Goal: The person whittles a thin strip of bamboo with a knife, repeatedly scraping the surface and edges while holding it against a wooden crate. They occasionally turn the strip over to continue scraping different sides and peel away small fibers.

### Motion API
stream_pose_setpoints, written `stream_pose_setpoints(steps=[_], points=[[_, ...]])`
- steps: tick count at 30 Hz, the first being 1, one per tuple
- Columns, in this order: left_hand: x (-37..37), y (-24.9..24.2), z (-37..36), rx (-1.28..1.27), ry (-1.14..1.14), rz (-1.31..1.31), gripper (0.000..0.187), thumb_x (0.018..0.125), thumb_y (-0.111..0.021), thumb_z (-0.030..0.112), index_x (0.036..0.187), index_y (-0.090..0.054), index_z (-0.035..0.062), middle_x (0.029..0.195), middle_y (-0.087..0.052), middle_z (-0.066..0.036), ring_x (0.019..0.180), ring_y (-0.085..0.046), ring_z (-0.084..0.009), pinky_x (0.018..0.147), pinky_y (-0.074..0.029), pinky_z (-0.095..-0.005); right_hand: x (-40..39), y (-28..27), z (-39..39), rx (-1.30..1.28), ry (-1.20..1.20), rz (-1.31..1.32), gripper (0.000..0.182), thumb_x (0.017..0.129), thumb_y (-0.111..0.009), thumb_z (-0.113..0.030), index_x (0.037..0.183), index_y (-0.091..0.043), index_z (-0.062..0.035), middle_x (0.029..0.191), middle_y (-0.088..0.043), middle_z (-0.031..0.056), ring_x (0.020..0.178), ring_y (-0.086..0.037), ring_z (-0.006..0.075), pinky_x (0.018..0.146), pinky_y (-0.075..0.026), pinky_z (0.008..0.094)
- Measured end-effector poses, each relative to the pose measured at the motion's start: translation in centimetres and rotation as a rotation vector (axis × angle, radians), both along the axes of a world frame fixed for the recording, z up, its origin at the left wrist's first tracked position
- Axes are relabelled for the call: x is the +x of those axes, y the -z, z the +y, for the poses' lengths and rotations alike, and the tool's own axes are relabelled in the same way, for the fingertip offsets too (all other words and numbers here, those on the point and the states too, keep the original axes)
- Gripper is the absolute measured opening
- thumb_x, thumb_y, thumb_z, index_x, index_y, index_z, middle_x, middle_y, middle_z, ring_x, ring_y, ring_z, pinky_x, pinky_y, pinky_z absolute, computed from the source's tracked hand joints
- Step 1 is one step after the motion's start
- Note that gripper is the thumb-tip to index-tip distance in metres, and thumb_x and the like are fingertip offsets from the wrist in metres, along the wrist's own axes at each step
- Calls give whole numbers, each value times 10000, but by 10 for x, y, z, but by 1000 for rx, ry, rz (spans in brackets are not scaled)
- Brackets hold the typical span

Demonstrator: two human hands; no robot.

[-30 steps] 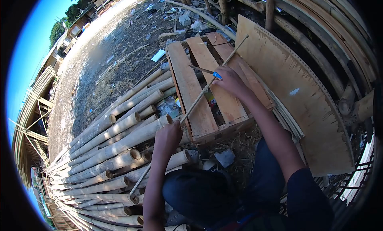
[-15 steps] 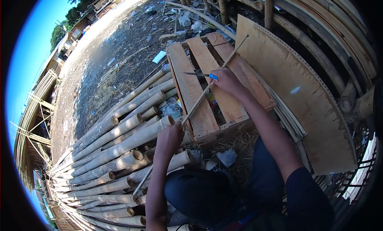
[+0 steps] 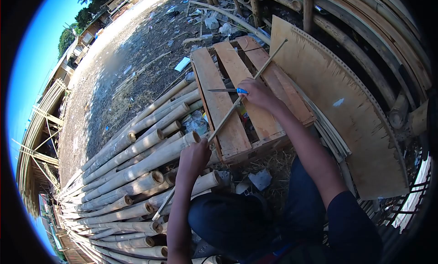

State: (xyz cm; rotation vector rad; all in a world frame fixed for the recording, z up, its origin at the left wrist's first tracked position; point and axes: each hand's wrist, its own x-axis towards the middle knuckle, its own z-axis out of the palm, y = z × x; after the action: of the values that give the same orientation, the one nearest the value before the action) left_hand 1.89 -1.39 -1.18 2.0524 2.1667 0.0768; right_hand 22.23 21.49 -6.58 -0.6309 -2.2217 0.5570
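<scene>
My left hand (image 3: 194, 158) is closed around the lower part of a thin bamboo strip (image 3: 223, 121), whose tail end comes out below my wrist. The strip runs diagonally up across a wooden pallet (image 3: 224, 143). Farther up it, my right hand (image 3: 258, 93) is closed on a knife (image 3: 222, 90) with a blue handle. The blade points left, away from my fingers and above the pallet slats. The strip passes at my right hand and continues beyond it to its far end; whether those fingers also grip it is hard to tell.
Stacked bamboo poles (image 3: 150, 166) lie to the left, cut ends toward me. A curved plywood sheet (image 3: 337, 113) leans on the right, with thin bamboo strips (image 3: 328, 131) between it and the pallet. Littered ground (image 3: 137, 58) stretches ahead; bamboo rails (image 3: 356, 47) stand at upper right.
The bamboo strip has slid slightly up and to the right. My right hand and the knife have shifted a little left, the blade now more level. My left hand is nearly still.
</scene>
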Motion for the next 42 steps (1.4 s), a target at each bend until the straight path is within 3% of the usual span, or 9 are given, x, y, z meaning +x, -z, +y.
stream_pose_setpoints(steps=[4,9,13,16,20,26,31,37,42], points=[[-2,0,0,-6,-3,-46,168,885,-563,172,899,-554,5,721,-619,-253,722,-625,-434,670,-483,-534,-3,-19,-17,64,129,10,206,876,-604,-173,790,-574,12,791,-614,191,838,-610,346,716,-468,447],[-11,9,1,-4,-24,-220,192,879,-572,170,873,-560,-22,706,-617,-240,674,-628,-406,641,-476,-493,-3,-37,-59,-330,102,-382,578,994,-442,-463,694,-601,5,620,-612,194,631,-634,390,651,-499,490],[-7,13,2,-43,-91,-408,207,866,-579,160,839,-564,-44,662,-609,-208,612,-622,-351,607,-467,-444,-17,-33,-99,-198,108,-417,626,989,-441,-485,643,-632,1,570,-604,184,605,-650,377,611,-522,475],[-1,10,4,5,-69,-313,224,867,-586,164,832,-555,-55,646,-607,-185,591,-620,-302,593,-466,-423,-23,-36,-118,-343,55,-526,571,988,-453,-448,721,-659,12,586,-612,192,592,-647,372,641,-529,451],[-1,12,6,-18,-80,-297,235,867,-591,164,827,-551,-65,649,-609,-174,592,-621,-279,595,-465,-411,-27,-36,-124,-185,94,-520,567,990,-456,-438,698,-670,-1,572,-618,186,572,-655,361,574,-529,452],[-1,4,6,-141,-173,-493,237,863,-592,164,839,-554,-69,670,-621,-192,633,-642,-311,621,-470,-432,-12,-9,-56,-115,272,-483,611,978,-457,-483,661,-674,-7,614,-638,202,603,-669,354,537,-531,436],[3,3,6,-64,-93,-286,230,866,-584,177,848,-546,-49,718,-625,-233,705,-637,-400,665,-471,-490,7,-22,-39,-256,422,-522,612,985,-443,-484,694,-676,2,663,-649,209,689,-671,385,632,-531,475],[6,1,4,-21,-80,-190,210,872,-558,175,858,-548,-35,757,-622,-268,778,-612,-460,706,-466,-544,2,-28,-59,-293,121,-571,634,994,-409,-497,716,-667,11,667,-644,215,718,-666,387,692,-525,481],[8,-1,4,-22,-86,-174,207,876,-559,179,861,-555,-27,750,-619,-271,782,-612,-464,705,-474,-549,20,-15,-18,-242,425,-505,629,997,-411,-490,703,-648,13,695,-647,220,697,-651,394,679,-508,493]])
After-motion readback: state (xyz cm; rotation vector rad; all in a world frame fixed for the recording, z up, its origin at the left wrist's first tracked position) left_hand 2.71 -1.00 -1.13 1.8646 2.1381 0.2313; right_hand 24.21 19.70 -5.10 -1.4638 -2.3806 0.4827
